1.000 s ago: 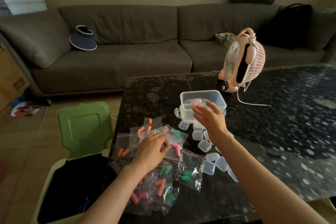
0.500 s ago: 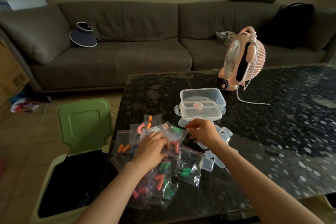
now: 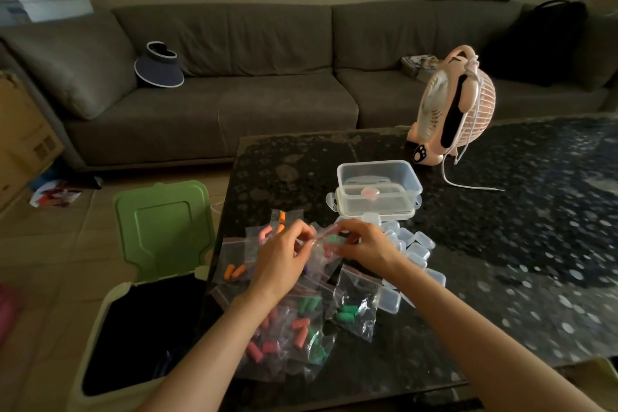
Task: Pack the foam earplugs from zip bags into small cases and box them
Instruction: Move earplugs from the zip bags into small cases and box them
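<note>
My left hand (image 3: 281,261) and my right hand (image 3: 366,246) both pinch one clear zip bag (image 3: 326,242) of green and pink foam earplugs, held just above the table. Under them lies a heap of more zip bags (image 3: 294,328) with pink, green and orange earplugs. Several small clear cases (image 3: 414,251) lie scattered to the right of my hands. Behind them stands a clear plastic box (image 3: 378,192) with one filled case showing pink inside.
A pink desk fan (image 3: 451,104) with its white cord stands at the back of the dark speckled table (image 3: 518,227). A bin with a raised green lid (image 3: 164,227) sits at the table's left edge. A grey sofa (image 3: 234,77) runs behind.
My right hand came back from the clear box to the bag heap. Both hands now hold one zip bag lifted off the pile.
</note>
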A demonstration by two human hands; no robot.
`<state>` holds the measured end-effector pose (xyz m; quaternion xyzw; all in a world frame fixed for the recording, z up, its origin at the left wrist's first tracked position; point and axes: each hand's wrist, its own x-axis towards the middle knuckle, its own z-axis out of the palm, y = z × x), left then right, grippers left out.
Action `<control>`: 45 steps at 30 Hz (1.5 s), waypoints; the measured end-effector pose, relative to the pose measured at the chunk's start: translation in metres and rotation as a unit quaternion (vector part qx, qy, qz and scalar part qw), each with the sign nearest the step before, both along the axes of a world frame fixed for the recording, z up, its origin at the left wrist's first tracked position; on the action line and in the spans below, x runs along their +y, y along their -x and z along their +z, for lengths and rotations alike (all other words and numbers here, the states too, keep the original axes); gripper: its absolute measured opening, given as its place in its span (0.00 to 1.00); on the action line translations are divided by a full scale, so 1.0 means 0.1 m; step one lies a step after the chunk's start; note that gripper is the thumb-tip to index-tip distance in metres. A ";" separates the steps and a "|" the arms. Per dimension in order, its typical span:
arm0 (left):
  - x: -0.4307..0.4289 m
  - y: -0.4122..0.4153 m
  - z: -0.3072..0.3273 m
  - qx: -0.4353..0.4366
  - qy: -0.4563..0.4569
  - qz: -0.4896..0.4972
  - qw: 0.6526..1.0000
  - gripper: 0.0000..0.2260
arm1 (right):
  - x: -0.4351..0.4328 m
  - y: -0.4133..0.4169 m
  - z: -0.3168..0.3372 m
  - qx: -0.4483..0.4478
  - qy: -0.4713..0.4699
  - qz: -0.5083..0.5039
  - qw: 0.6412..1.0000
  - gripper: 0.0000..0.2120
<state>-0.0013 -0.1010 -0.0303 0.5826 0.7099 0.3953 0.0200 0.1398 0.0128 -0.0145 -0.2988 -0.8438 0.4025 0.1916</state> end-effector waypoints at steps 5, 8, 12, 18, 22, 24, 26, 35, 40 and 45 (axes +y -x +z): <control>0.01 0.02 0.05 -0.112 -0.007 -0.004 0.994 0.10 | 0.02 0.01 -0.03 0.022 0.037 -0.019 0.999 0.03; 0.00 0.02 0.10 -0.231 0.014 0.010 0.973 0.10 | 0.01 0.00 -0.02 0.016 0.060 -0.025 0.998 0.05; -0.03 0.06 0.14 -0.328 0.015 0.035 0.944 0.09 | -0.05 -0.02 0.04 0.065 0.116 -0.006 0.991 0.03; -0.02 0.08 0.08 -0.362 0.089 0.006 0.928 0.05 | -0.11 -0.02 0.11 0.068 0.125 0.020 0.990 0.03; 0.01 0.03 0.05 -0.339 0.091 0.022 0.936 0.03 | -0.11 -0.02 0.09 0.059 0.139 0.026 0.988 0.03; 0.01 0.00 0.09 -0.324 0.073 0.017 0.943 0.02 | -0.09 -0.02 0.07 0.046 0.131 0.013 0.990 0.04; 0.01 0.07 0.08 -0.224 0.043 0.049 0.972 0.04 | -0.06 -0.01 0.04 0.030 0.109 -0.011 0.994 0.05; -0.10 0.34 -0.21 0.146 0.121 0.104 0.976 0.05 | 0.00 0.01 -0.08 -0.027 0.050 -0.058 0.997 0.05; -0.17 0.43 0.01 0.040 -0.025 0.131 0.990 0.02 | -0.02 0.04 -0.07 -0.018 0.044 -0.055 0.997 0.06; -0.47 0.92 0.12 -0.136 -0.104 0.252 0.953 0.06 | -0.06 0.06 -0.06 -0.014 0.050 -0.034 0.998 0.07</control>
